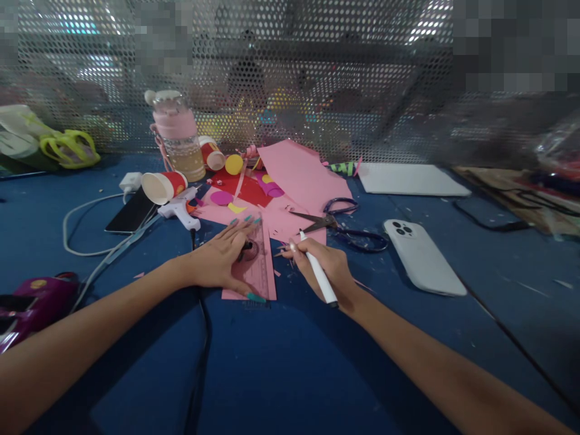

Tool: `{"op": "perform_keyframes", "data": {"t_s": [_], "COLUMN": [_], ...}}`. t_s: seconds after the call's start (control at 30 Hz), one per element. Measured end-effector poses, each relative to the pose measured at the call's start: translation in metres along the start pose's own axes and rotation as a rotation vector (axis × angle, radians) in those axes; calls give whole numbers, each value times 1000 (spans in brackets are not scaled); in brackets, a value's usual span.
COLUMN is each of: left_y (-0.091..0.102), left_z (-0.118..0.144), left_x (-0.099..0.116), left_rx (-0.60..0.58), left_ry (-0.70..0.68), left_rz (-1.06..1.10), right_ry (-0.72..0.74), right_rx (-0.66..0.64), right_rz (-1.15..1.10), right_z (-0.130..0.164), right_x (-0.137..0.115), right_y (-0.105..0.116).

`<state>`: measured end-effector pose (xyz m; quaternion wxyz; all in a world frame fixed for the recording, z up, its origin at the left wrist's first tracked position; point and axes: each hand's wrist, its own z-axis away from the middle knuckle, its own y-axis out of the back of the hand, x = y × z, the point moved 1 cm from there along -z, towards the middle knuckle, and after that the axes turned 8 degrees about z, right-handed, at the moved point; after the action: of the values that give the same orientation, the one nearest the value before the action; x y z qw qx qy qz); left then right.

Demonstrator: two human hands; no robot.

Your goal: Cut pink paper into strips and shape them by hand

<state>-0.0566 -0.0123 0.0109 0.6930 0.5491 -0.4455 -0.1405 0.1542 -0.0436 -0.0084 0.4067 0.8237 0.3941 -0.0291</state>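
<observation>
Narrow pink paper strip (261, 275) w/ clear ruler (254, 261) atop.

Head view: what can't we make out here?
- Ruler markings: too small, partly under the left hand.
- Pen tip on the pink paper strip: hidden by the right hand fingers.
- Background behind the perforated screen: blurred, pixelated.
- Purple object: cut off by the left edge.
- Items at far right: blurred.

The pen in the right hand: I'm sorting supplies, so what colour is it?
White, with a dark tip end; the head view shows the pen held in the right hand.
</observation>
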Motion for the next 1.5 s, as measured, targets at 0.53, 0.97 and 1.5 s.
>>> {"op": "perform_keyframes", "data": {"t_s": [0.53, 0.97, 1.5], "left_y": [-2, -1, -4], "left_z": [0, 2, 4], "left_x": [-1, 0, 1], "left_rx": [17, -10, 7], "left_ry": [-7, 29, 32], "left_rz": [-15, 24, -73], "right_ry": [-107, -303, -661], "right_rx": [-32, 207, 7], "right_rz": [-85, -419, -635], "right_z": [-5, -3, -58], "right_x": [-6, 4, 9], "right_y": [6, 1, -51]}}
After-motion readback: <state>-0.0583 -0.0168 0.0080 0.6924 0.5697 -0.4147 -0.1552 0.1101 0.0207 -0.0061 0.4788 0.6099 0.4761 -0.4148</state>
